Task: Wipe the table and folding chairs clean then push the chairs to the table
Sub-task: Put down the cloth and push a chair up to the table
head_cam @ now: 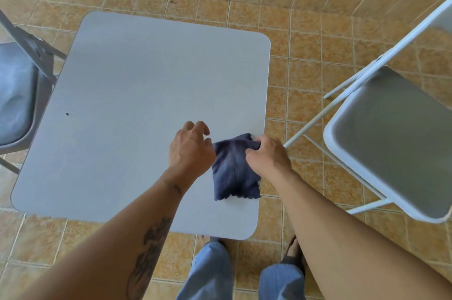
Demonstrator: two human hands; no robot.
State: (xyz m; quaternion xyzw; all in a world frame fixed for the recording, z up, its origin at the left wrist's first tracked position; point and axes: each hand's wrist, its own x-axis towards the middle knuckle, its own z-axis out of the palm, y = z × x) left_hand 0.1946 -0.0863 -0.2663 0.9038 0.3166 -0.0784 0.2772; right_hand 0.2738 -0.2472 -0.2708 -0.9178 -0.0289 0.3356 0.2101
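Near the right edge of the table (137, 94), the right hand (267, 155) bunches the upper corner of a dark blue cloth (232, 172) between curled fingers and thumb. Just beside it, the left hand (190, 150) hovers at the cloth's left edge with its fingers loosely bent; whether they touch the fabric cannot be told, since the back of the hand covers that spot. One cloth is in view, folded into a rough square and lying flat on the tabletop, its scalloped lower hem toward the table's near edge. No writing or label can be read on it or on anything else.

One square grey table with rounded corners carries the cloth and a single small dark speck (67, 114) far to the left of it. Two folding chairs stand off the table: a white-framed chair (391, 138) well apart to the right of the table, cut off by the picture edge, and a grey chair (17, 94) close against the table's left side, only partly in view. Below the table's near edge, two trouser legs (212, 272) in light blue show over the tan tiled floor (305, 38); the feet are mostly hidden.
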